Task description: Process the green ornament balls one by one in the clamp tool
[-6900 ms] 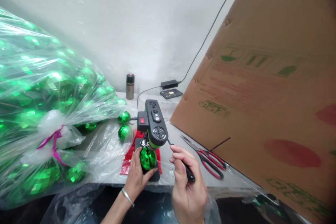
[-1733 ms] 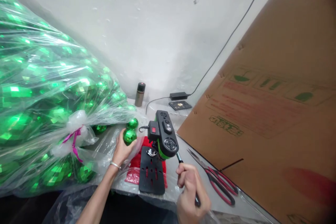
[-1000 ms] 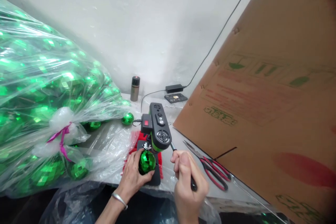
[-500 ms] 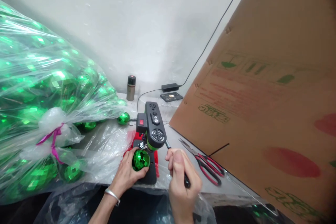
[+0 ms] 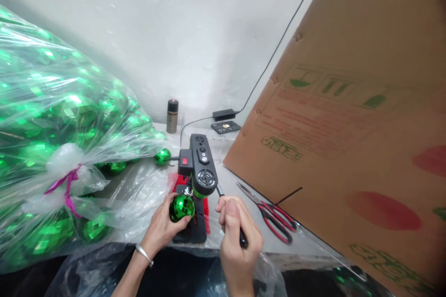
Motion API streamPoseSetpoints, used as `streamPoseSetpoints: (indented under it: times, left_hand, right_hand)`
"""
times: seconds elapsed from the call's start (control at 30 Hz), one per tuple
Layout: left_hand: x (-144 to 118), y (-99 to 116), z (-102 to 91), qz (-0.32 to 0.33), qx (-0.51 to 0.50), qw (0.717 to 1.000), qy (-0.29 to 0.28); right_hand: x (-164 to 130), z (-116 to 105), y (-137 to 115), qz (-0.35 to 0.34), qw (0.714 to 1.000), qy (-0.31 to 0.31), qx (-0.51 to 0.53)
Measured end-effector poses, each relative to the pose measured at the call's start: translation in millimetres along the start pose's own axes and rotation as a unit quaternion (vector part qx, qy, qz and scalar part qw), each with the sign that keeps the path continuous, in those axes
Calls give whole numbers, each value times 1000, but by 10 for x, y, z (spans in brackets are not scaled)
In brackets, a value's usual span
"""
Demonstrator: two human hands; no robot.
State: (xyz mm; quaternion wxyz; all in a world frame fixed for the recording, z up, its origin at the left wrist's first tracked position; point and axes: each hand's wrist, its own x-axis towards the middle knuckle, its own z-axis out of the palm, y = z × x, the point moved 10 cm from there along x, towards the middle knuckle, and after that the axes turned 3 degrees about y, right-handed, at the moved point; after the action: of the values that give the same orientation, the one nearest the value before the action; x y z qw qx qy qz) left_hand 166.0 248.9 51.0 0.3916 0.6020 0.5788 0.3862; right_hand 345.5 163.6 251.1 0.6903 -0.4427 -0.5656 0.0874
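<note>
The fingers of the left hand (image 5: pixel 160 225) are curled around a green faceted ball (image 5: pixel 182 207), held over the black base plate (image 5: pixel 191 236) of a machine (image 5: pixel 203 162). A black-handled lever (image 5: pixel 219 190) is gripped in the right hand's (image 5: pixel 240 236) tightly closed fingers.

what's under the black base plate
Red material shows past the right edge of the black base plate and at its far end. What lies under its middle is covered; the left hand and green ball hide its left side.

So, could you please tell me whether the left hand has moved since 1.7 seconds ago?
Yes: against the black machine, the left hand has shifted rightward and lower in view; it holds a green ball.
</note>
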Motion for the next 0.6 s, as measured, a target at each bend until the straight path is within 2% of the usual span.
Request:
streamPoseSetpoints:
  times: [0.13,0.33,0.43,0.6]
  left_hand:
    - [-36,213,-17,67,97,993,27]
    - [-61,282,85,98,193,972,92]
    - [-71,233,168,100,145,978,113]
    - [-74,55,340,70,0,994,82]
  right_hand:
    - [1,-5,-14,-6,1000,-3,2]
    - [5,-9,-23,-5,1000,-7,-4]
    - [2,-11,-19,-2,1000,-7,-8]
    - [-23,-21,23,9,1000,-5,-5]
